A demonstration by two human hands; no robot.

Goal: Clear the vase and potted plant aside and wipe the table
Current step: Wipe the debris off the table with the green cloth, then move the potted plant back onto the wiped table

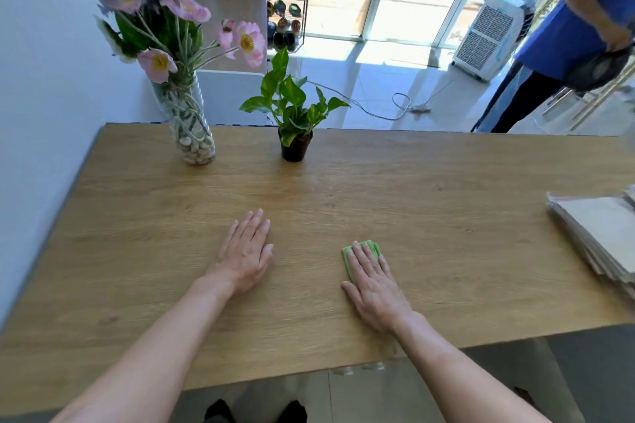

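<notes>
While both hands lie flat on the wooden table (429, 203), the vase (192, 127) and potted plant (294, 144) stand along its far edge.

The clear vase, holding pale pebbles and pink flowers (158, 10), sits in the upper left of the frame; the potted plant in its small dark pot stands just right of it, near the upper centre, the two apart. Lower down, the right hand (372, 280) presses with straight fingers on a folded green cloth (348, 259), right of centre. The left hand (245, 251) rests palm-down on bare wood, fingers straight, holding nothing, left of centre. A stack of papers (598, 233) lies at the right edge. Beyond the table, at upper right, stands a person in a blue top (567, 41).
</notes>
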